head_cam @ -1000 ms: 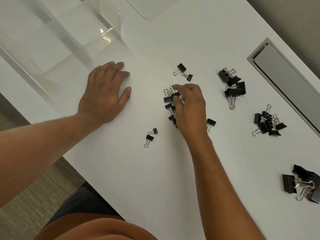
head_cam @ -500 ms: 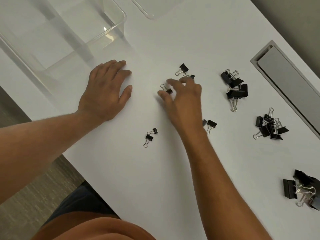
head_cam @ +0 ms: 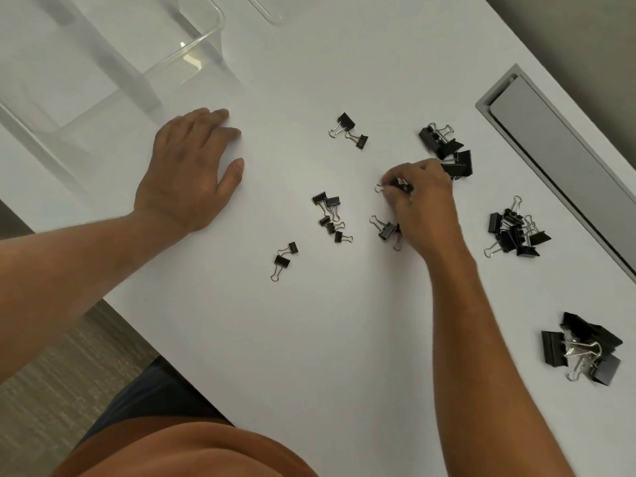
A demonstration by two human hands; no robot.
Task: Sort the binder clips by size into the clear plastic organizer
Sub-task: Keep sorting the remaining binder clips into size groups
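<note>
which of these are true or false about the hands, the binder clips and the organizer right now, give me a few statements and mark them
1. The left hand lies flat on the white table. True.
2. The right hand holds nothing. False: its fingers pinch a small binder clip.
3. The clear plastic organizer already contains clips. False: no clips show inside it.
4. The largest clips lie in a pile near the table's right edge. True.
5. The left hand grips a pair of clips. False: it touches none.
</note>
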